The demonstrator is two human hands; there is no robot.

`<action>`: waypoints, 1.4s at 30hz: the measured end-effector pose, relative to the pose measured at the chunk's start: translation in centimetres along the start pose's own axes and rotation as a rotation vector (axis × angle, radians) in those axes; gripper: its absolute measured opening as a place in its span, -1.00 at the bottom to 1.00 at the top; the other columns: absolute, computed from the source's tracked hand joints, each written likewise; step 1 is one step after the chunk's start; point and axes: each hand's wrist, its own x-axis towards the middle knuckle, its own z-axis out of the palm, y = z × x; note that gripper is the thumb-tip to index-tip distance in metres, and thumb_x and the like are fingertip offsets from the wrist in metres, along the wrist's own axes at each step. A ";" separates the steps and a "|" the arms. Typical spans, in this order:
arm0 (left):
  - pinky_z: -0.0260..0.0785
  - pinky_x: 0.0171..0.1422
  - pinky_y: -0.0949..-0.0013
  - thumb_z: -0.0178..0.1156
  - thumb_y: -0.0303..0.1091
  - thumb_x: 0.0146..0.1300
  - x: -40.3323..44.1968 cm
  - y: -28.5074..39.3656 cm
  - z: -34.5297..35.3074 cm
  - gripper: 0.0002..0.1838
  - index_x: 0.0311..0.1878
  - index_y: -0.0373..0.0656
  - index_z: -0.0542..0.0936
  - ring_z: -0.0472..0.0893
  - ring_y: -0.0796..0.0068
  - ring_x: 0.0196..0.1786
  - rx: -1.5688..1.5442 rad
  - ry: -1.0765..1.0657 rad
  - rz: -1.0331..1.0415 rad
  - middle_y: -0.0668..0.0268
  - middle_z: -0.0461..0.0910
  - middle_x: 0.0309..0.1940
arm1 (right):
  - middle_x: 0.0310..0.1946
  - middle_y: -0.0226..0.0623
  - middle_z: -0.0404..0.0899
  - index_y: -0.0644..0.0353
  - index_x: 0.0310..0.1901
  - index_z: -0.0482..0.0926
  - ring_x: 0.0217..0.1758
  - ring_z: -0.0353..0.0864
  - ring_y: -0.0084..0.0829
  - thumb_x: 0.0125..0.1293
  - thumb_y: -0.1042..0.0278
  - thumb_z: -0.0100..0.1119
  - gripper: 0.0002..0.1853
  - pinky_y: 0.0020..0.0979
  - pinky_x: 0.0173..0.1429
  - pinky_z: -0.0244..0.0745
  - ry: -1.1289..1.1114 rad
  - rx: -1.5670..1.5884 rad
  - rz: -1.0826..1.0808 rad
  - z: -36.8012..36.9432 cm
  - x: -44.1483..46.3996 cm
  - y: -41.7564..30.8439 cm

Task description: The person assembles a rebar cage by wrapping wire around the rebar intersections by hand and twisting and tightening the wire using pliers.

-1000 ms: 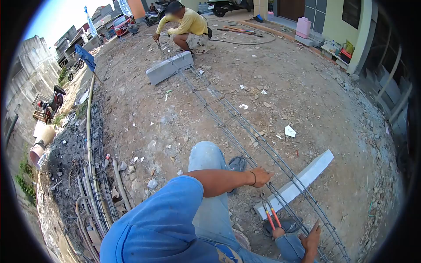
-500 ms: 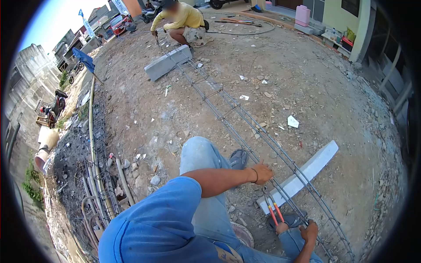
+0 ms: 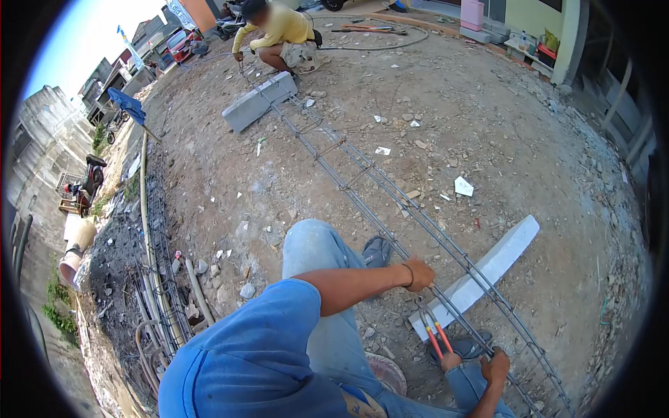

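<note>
A long rebar cage [image 3: 387,237] runs diagonally across the ground, made of thin steel bars with tied cross-ties. My left hand [image 3: 419,274], a dark band at its wrist, is closed over the near bar. Farther down the same side, my right hand [image 3: 495,366] wraps round the bar by my lower leg. Pincers with red-orange handles [image 3: 439,340] rest between my hands, beside my shoe and over the end of a pale concrete block [image 3: 498,254]. This block lies under the near part of the cage; another concrete block [image 3: 259,103] supports the far part.
A co-worker in a yellow shirt [image 3: 284,38] squats at the cage's far end. To the left lie more rebar cages [image 3: 159,237] and pipes [image 3: 198,292]. Stones and white tile pieces [image 3: 463,187] dot the dirt. A bucket rim [image 3: 387,373] shows beneath me.
The view has shifted slightly, moving the far scene a little left. Both my hands stay at nearly the same places on the cage, and the pincers have not visibly moved.
</note>
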 end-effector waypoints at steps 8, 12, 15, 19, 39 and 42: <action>0.32 0.21 -0.21 0.11 -0.09 0.43 1.0 -0.1 1.1 -0.65 -0.01 -0.15 0.67 0.64 0.01 0.15 -0.026 0.076 -0.026 0.09 0.70 0.02 | -0.21 0.08 0.73 0.33 0.00 0.65 -0.01 0.70 0.07 0.01 0.29 0.55 -0.49 -0.06 0.14 0.53 0.078 0.042 0.021 0.5 0.2 0.2; 0.30 0.23 -0.21 0.14 -0.08 0.43 0.7 0.2 0.6 -0.65 0.02 -0.14 0.68 0.64 0.00 0.17 -0.038 0.046 -0.059 0.08 0.71 0.02 | -0.21 0.08 0.73 0.33 -0.01 0.67 -0.05 0.71 0.06 0.01 0.29 0.56 -0.50 -0.07 0.12 0.54 0.063 0.068 0.046 -0.2 0.0 -0.5; 0.29 0.24 -0.20 0.13 -0.09 0.44 0.6 0.2 0.6 -0.65 0.03 -0.14 0.69 0.64 0.00 0.16 -0.037 0.045 -0.059 0.07 0.71 0.02 | -0.22 0.07 0.73 0.32 -0.01 0.67 -0.05 0.71 0.06 0.01 0.29 0.56 -0.50 -0.08 0.12 0.54 0.062 0.084 0.060 -0.2 0.0 -0.4; 0.30 0.24 -0.19 0.13 -0.11 0.44 0.6 0.3 0.7 -0.66 0.03 -0.14 0.69 0.65 -0.01 0.16 -0.042 0.063 -0.055 0.07 0.71 0.02 | -0.22 0.07 0.73 0.31 0.00 0.68 -0.05 0.72 0.05 0.01 0.29 0.56 -0.49 -0.09 0.12 0.54 0.059 0.090 0.045 0.1 0.1 -0.1; 0.30 0.27 -0.21 0.08 -0.04 0.47 0.4 0.4 0.5 -0.62 -0.01 -0.16 0.67 0.64 0.03 0.17 -0.019 0.055 -0.062 0.11 0.70 0.03 | -0.20 0.11 0.73 0.33 0.01 0.68 -0.05 0.72 0.07 0.02 0.28 0.53 -0.50 -0.09 0.11 0.56 0.080 0.097 0.007 0.0 0.0 -0.3; 0.29 0.28 -0.22 0.08 -0.02 0.46 0.6 0.2 0.8 -0.61 0.00 -0.15 0.67 0.62 0.03 0.19 -0.019 0.049 -0.044 0.11 0.69 0.06 | -0.20 0.12 0.73 0.34 0.01 0.68 -0.05 0.73 0.07 0.03 0.29 0.53 -0.50 -0.09 0.10 0.56 0.071 0.097 0.018 -0.1 -0.1 -0.4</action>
